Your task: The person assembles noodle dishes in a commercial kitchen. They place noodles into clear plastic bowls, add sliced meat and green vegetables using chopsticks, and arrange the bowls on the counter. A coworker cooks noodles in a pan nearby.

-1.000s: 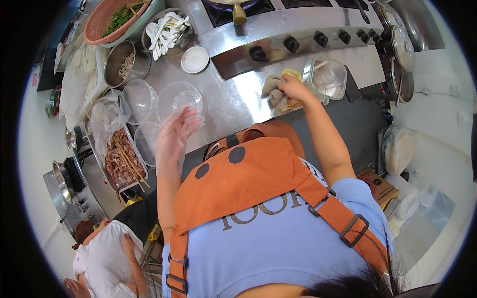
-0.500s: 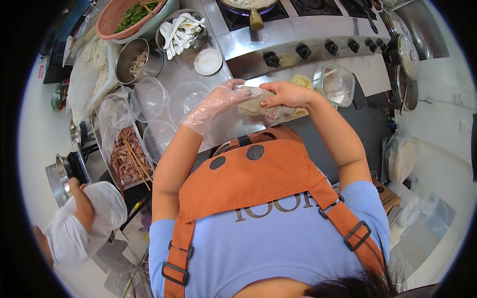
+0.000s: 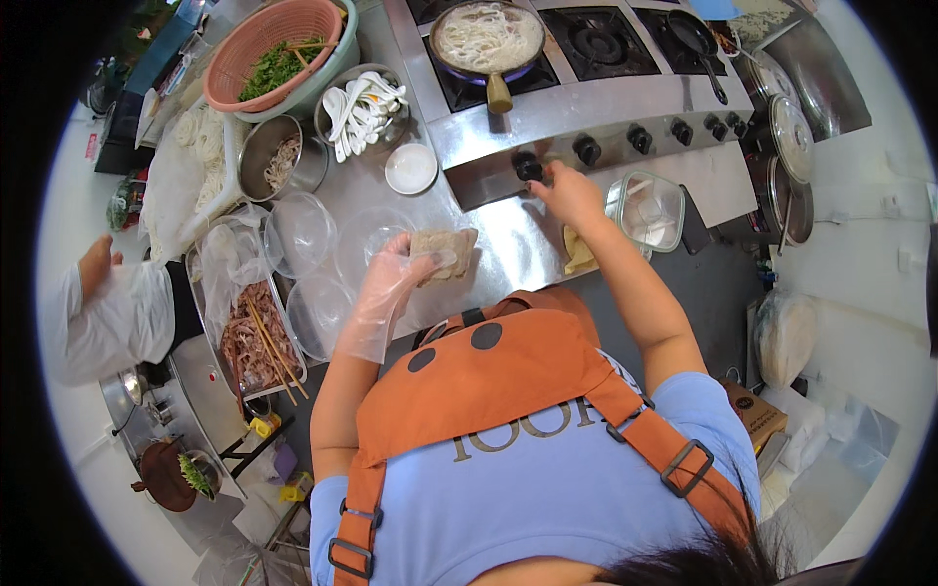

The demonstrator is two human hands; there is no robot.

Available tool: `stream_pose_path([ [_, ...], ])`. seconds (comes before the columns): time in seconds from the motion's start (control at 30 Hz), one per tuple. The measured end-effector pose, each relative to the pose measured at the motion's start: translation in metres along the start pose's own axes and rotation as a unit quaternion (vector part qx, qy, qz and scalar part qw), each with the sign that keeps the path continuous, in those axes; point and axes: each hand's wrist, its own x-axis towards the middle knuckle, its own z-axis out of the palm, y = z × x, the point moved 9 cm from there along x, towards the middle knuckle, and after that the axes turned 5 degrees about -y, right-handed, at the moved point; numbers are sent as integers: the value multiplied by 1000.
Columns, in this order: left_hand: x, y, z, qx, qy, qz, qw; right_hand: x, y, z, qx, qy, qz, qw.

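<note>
My left hand [image 3: 396,278], in a clear plastic glove, grips a folded grey-beige cloth [image 3: 445,256] above the steel counter. At the stove front, my bare right hand [image 3: 572,195] has its thumb and finger at the leftmost black stove knob [image 3: 528,165], pinching its lower right side. Above that knob, a pan of noodles in pale liquid [image 3: 487,41] sits on a lit burner, its handle [image 3: 499,95] pointing toward me. A yellow cloth [image 3: 578,252] lies below my right wrist, partly covered by the forearm. Beside that wrist stands a square glass container [image 3: 652,213].
Clear plastic bowls [image 3: 301,234], a white dish [image 3: 410,169] and a bowl of white spoons [image 3: 363,117] stand left. Beyond are a pink basket of greens [image 3: 227,73] and a meat tray [image 3: 259,342] with chopsticks. A co-worker's sleeved arm [image 3: 117,317] shows far left.
My right hand has left the cloth and moved to the stove knob. The left hand keeps the cloth, lower and further left. The co-worker's arm has shifted up the picture.
</note>
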Motion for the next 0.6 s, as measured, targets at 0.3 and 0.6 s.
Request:
stream_pose_path([
  [0.3, -5, 3, -28, -23, 81, 31, 996, 10, -13, 8, -79, -2, 9, 997],
  [0.6, 11, 19, 9, 4, 14, -21, 1000, -3, 7, 74, 414, -287, 98, 858],
])
